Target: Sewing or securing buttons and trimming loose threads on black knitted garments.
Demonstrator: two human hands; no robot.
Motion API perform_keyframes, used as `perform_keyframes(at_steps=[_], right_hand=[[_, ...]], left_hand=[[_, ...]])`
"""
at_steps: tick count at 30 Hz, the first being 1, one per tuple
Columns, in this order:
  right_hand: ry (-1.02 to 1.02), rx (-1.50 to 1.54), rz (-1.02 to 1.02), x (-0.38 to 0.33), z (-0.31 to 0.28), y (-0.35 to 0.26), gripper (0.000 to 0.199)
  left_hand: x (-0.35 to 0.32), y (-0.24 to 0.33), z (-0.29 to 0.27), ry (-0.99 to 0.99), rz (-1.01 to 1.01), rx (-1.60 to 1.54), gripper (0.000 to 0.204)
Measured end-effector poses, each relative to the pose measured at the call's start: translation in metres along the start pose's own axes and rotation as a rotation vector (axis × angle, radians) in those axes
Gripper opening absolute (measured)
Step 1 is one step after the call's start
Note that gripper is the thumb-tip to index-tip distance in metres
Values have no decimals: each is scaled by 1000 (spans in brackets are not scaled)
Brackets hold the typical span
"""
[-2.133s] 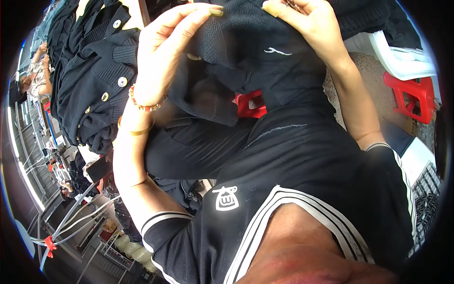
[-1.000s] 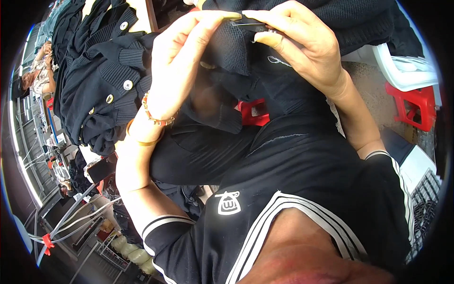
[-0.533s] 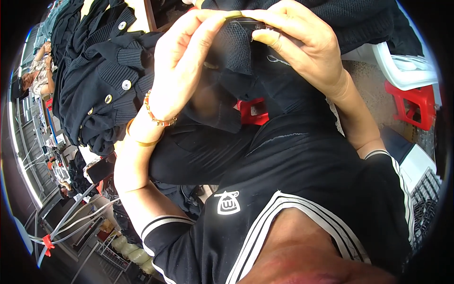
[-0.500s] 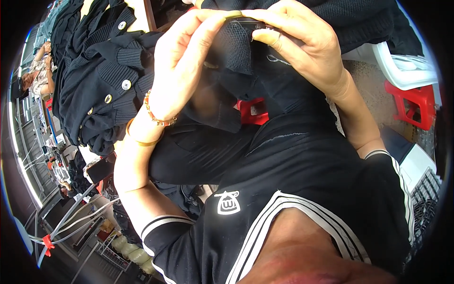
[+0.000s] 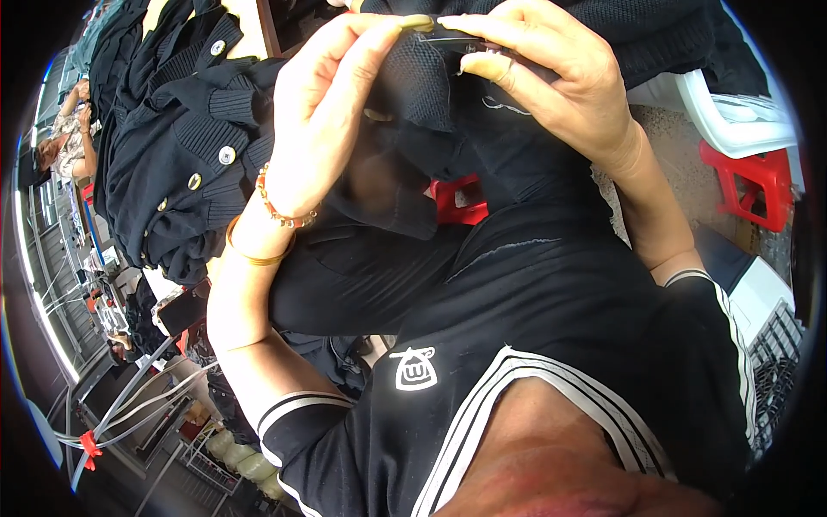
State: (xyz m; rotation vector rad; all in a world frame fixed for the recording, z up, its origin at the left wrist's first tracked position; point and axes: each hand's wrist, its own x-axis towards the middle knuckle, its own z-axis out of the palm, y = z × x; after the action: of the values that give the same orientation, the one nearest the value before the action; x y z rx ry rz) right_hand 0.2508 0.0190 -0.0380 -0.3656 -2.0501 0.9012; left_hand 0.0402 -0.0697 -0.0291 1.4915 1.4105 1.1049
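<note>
At the top middle, my left hand [image 5: 320, 108] pinches the edge of a dark knitted garment [image 5: 417, 86] between thumb and forefinger. A yellowish covering shows on fingertips of both hands. Close on the right, my right hand [image 5: 560, 82] is closed around a slim metal-bladed tool [image 5: 450, 40]; fingers hide most of it, so its exact kind cannot be told. Its thin blade points left, toward the pinched edge. A pale loose thread [image 5: 506, 106] curls below my right thumb. The knit hangs down over my dark-clothed lap.
Dark buttoned cardigans [image 5: 194, 129] are heaped at the left. More dark knitwear [image 5: 642, 34] lies at the top right, near a white plastic basin [image 5: 732, 121] above a red stool [image 5: 754, 185]. Another person [image 5: 73, 142] sits far left. White cables [image 5: 146, 388] cross the lower left.
My left hand has shifted slightly left, away from the right fingertips. More of the metal blade shows between the hands. My right hand has hardly moved.
</note>
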Motion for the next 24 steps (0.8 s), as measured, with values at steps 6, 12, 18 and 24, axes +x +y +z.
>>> perform_keyframes(at_steps=[6,12,18,24], right_hand=[[-12,-16,0,0,1,0,28],[19,-22,3,-1,4,1,25],[60,52,0,-1,7,4,23],[-66,453,534,-5,23,9,25]], left_hand=[[-1,-3,1,-9,36,46,27],[-1,-1,3,-15,25,30,27],[1,-9,-2,-1,-10,-53,28],[36,-54,10,-350,630,-782,29]])
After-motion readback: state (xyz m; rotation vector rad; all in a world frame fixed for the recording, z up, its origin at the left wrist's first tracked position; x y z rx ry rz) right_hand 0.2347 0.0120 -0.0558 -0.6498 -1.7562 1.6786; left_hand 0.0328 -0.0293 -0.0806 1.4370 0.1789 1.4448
